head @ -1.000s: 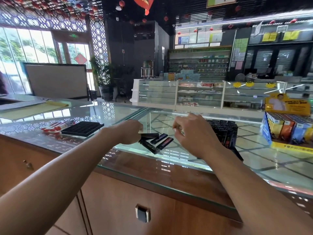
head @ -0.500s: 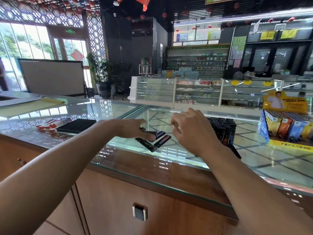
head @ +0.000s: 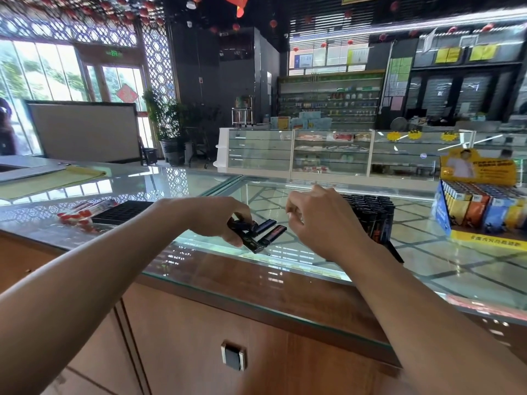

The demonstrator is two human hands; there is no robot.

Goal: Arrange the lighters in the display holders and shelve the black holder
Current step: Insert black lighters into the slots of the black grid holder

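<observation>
Several dark loose lighters [head: 266, 230] lie on the glass counter [head: 456, 266]. My left hand [head: 225, 220] reaches over them and pinches one black lighter [head: 238, 223] at its left end. My right hand [head: 322, 223] hovers just right of the pile with fingers curled and nothing visible in them. Behind my right hand stands a black display holder [head: 376, 220] packed with upright dark lighters. An empty black grid holder [head: 122, 212] lies flat at the left of the counter.
A yellow and blue display box of coloured lighters [head: 482, 212] stands at the right. Red and white lighters in clear wrap [head: 82, 212] lie beside the empty holder. A wooden cabinet with a drawer handle [head: 233, 357] is below the counter.
My left hand has closed in on the loose pile and taken hold of one black lighter. My right hand has stayed hovering beside the pile.
</observation>
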